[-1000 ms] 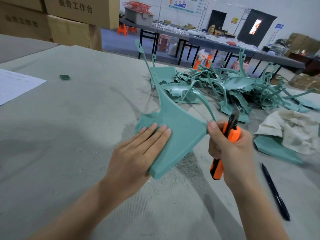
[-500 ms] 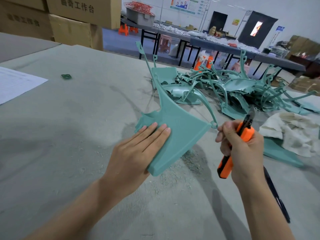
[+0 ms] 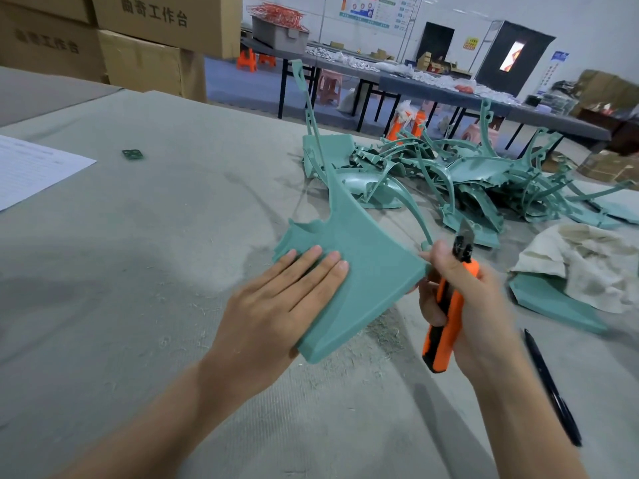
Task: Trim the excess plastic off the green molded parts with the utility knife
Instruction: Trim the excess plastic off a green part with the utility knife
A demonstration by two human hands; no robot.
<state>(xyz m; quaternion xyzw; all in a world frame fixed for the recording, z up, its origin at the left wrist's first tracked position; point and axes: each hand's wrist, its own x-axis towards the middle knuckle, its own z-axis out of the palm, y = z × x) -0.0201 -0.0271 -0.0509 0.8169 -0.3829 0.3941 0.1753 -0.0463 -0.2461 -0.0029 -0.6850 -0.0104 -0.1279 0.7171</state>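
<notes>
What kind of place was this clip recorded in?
Likely a factory finishing area: a heap of green molded parts on the worktable, stacked cardboard cartons, and long benches behind.

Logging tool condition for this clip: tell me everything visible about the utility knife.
The utility knife has an orange plastic-looking body with black trim at its butt and a black head, from which a short silvery blade sticks out. It is held nearly upright, blade up, butt toward the camera. The right hand grips its middle, fingers curled round it. It sits just right of the green part, at its corner; the blade appears clear of it.
</notes>
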